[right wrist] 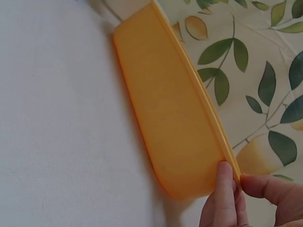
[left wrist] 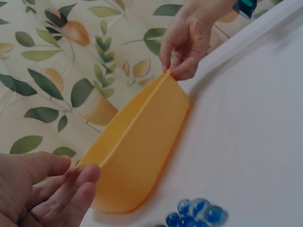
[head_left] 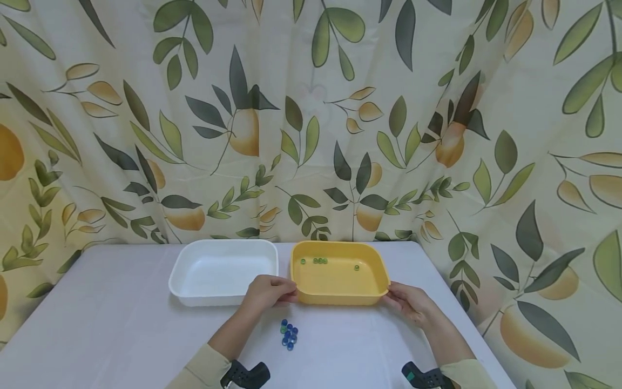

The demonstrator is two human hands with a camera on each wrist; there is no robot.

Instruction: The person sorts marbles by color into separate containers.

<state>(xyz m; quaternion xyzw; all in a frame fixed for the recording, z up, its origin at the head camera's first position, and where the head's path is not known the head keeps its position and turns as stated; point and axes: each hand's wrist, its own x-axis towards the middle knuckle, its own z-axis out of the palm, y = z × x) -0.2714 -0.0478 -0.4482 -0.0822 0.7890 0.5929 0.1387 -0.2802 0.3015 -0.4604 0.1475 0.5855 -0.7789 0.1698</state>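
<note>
A yellow tray (head_left: 340,298) stands on the table with several green marbles (head_left: 320,261) lying in it. My left hand (head_left: 267,292) holds its left side near the front corner, thumb and fingers about the rim. At the opposite side my right hand (head_left: 410,303) pinches the rim; the right wrist view shows the thumb (right wrist: 265,187) on one face and fingers (right wrist: 225,198) on the other. Nearer to me, a cluster of blue marbles (head_left: 290,336) rests on the cloth, with a green one (head_left: 283,329) among them.
A white tray (head_left: 223,300) sits left of the yellow one, close behind my left hand. White cloth covers the table (head_left: 121,324). A leaf-patterned curtain (head_left: 301,162) hangs right behind the table's far edge.
</note>
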